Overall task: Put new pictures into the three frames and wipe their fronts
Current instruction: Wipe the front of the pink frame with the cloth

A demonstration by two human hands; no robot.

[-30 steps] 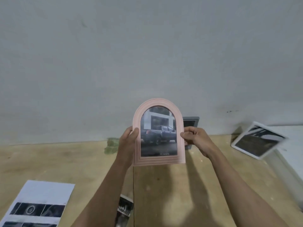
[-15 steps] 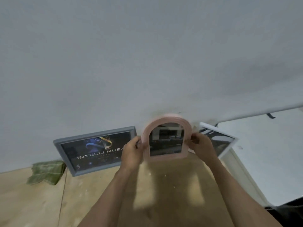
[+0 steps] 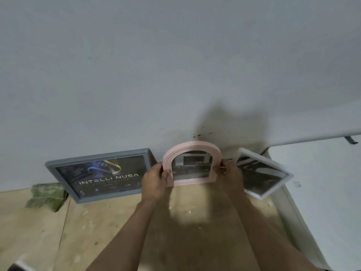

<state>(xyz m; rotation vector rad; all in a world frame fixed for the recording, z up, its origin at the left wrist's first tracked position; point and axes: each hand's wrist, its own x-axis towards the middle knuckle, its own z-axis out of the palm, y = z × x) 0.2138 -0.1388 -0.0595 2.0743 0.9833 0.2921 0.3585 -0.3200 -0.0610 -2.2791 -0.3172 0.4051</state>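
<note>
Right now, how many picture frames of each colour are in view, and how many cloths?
Grey frame: 1
Pink arched frame: 1, held at its sides by the left hand and right hand
White frame: 1
Green cloth: 1
Total: 4

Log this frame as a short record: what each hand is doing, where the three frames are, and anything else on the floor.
left hand: grips the left edge of the pink frame
right hand: holds the pink frame's right edge
pink frame: arched, upright, front toward the camera, low by the wall, between the other two frames
grey frame: leans on the wall, left of the pink one, picture reads INTELLI NUSA
white frame: tilted, right of the pink one
cloth: green, on the floor beside the grey frame
</note>
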